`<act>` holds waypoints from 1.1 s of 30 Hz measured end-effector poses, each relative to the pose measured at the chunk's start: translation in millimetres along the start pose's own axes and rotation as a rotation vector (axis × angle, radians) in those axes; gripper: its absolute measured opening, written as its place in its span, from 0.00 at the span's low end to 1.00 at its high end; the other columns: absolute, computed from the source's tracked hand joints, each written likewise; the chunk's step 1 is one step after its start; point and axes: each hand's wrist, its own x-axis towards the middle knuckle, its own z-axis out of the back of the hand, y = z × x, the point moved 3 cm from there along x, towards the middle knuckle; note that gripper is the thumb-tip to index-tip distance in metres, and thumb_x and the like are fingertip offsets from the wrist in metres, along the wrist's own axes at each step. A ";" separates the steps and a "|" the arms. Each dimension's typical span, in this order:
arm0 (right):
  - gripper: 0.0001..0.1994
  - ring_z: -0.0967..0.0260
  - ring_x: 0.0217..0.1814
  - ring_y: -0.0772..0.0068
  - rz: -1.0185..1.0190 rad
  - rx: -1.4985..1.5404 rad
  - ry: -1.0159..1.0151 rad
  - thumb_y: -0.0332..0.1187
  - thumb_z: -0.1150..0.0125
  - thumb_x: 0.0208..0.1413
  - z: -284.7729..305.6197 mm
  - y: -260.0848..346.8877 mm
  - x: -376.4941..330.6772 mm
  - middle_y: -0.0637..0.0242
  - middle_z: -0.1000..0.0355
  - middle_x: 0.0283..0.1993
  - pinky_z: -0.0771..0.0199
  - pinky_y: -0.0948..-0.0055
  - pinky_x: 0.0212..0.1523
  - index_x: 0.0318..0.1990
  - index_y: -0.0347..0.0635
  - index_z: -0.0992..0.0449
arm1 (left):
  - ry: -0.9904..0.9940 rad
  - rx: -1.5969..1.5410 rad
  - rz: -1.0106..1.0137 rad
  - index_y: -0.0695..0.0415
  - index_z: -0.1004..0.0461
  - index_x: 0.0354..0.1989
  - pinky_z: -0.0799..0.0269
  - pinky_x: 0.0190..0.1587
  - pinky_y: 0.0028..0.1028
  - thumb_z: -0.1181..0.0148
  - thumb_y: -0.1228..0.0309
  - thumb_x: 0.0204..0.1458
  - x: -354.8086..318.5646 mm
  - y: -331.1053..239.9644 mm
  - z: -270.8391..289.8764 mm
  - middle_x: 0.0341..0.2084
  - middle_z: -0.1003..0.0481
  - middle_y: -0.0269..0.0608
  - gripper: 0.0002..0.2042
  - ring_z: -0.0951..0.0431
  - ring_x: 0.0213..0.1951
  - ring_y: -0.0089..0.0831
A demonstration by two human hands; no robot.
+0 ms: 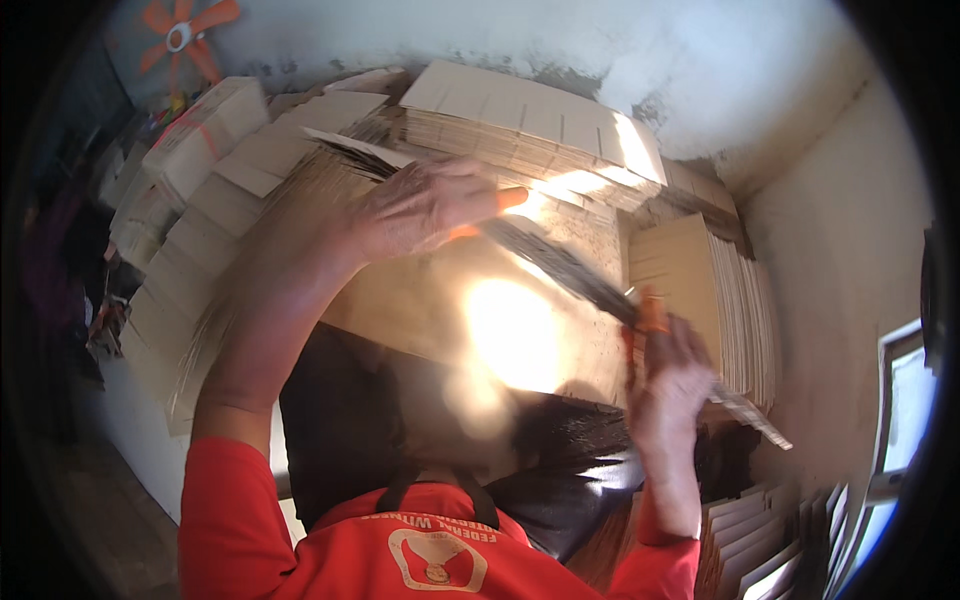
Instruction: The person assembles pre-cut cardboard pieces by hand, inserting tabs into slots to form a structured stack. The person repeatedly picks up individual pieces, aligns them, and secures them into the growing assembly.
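Note:
A thin bundle of flat cardboard sheets (560,262), seen edge-on, runs slantwise from upper left to lower right. My left hand (425,205) lies over its upper part, fingers curled on the edge. My right hand (668,385) grips the lower end, where an orange band or tool (650,315) shows above the fingers. Both sleeves are red. Under the bundle lies a broad brown cardboard sheet (400,300) with a bright sun glare on it.
Tall stacks of flat cardboard stand at the back (520,120), on the left (200,200) and on the right (700,290). More sheets lean at the lower right (760,540). A black cloth (380,420) lies below. An orange fan (185,35) and a window (905,400) are near.

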 end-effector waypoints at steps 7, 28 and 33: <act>0.19 0.35 0.64 0.52 0.108 -0.397 -0.362 0.31 0.45 0.63 11.1 -66.8 -16.0 0.54 0.33 0.61 0.37 0.51 0.64 0.61 0.36 0.31 | -0.135 0.634 0.098 0.64 0.27 0.53 0.22 0.40 0.33 0.38 0.81 0.42 -67.7 -22.5 81.3 0.52 0.27 0.52 0.24 0.23 0.41 0.41; 0.23 0.36 0.58 0.48 -0.718 -0.144 0.044 0.40 0.38 0.57 -145.4 -415.4 -167.7 0.51 0.32 0.54 0.31 0.53 0.52 0.55 0.35 0.31 | 0.392 0.494 1.026 0.61 0.30 0.46 0.29 0.49 0.45 0.50 0.72 0.58 -254.7 84.6 33.3 0.41 0.25 0.56 0.10 0.23 0.45 0.48; 0.15 0.30 0.40 0.52 -0.726 0.162 -0.059 0.38 0.38 0.56 -131.6 -364.1 -117.2 0.49 0.27 0.35 0.31 0.57 0.44 0.38 0.32 0.25 | 0.409 0.320 1.237 0.61 0.27 0.49 0.26 0.36 0.44 0.40 0.65 0.55 -234.2 47.5 28.3 0.31 0.22 0.55 0.17 0.20 0.34 0.47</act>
